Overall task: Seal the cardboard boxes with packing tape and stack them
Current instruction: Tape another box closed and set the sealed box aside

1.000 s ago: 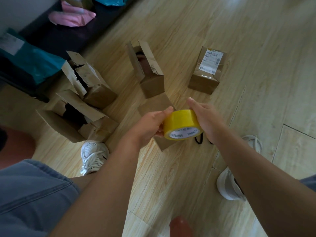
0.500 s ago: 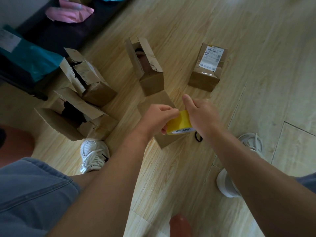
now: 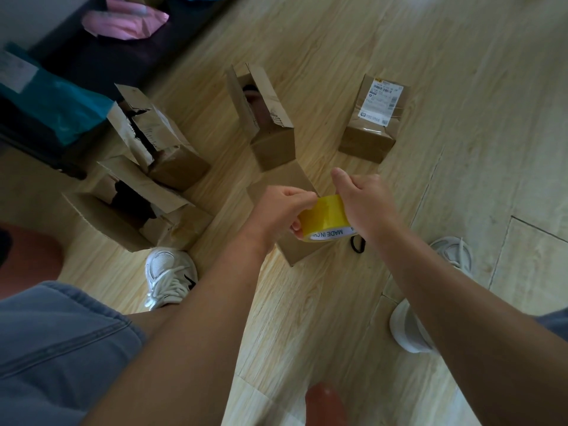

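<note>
A yellow roll of packing tape (image 3: 325, 218) is held above a plain closed cardboard box (image 3: 287, 186) on the floor. My right hand (image 3: 365, 204) grips the roll from the right side. My left hand (image 3: 284, 207) pinches at the roll's upper left edge with curled fingers. Beyond stand an open tall box (image 3: 264, 121) and a taped box with a white label (image 3: 373, 121). Two torn open boxes sit at the left, one (image 3: 159, 139) behind the other (image 3: 135, 207).
My white shoes (image 3: 169, 273) (image 3: 412, 327) flank the work spot on the wooden floor. A black hair tie (image 3: 358, 242) lies beside the closed box. A dark bench (image 3: 92, 56) at the upper left carries teal (image 3: 58, 109) and pink bags (image 3: 123, 23).
Both hands lowered the tape roll toward the closed box and tilted it. My left hand shifted from cupping the roll's side to pinching at its edge.
</note>
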A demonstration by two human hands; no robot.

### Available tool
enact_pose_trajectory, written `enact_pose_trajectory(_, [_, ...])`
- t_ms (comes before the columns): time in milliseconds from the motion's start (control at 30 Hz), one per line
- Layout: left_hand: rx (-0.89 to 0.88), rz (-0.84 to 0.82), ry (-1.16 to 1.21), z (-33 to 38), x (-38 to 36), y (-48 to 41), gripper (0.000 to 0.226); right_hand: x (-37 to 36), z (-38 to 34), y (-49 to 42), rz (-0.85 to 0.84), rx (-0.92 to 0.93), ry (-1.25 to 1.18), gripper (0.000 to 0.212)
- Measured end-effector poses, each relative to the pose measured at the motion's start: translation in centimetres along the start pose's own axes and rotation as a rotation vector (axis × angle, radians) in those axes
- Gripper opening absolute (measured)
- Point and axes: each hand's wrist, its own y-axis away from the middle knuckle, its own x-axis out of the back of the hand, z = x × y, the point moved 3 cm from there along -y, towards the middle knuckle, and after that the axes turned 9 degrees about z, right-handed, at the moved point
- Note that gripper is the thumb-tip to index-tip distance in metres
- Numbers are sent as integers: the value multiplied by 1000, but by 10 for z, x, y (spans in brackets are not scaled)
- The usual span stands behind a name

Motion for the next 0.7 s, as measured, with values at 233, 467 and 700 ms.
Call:
enact_pose_trajectory(233, [2,12,-17,0,-3,2,15,1,0,1,8,-13,4,57])
enact_pose_trajectory(467, [13,51,-14,-1,-5,1,17,0,0,2,1,-24,-1,57])
enact_pose_trajectory(700, [26,71,-23,-6,-6,-1,15,0,-3,6,-22,-14,42,55])
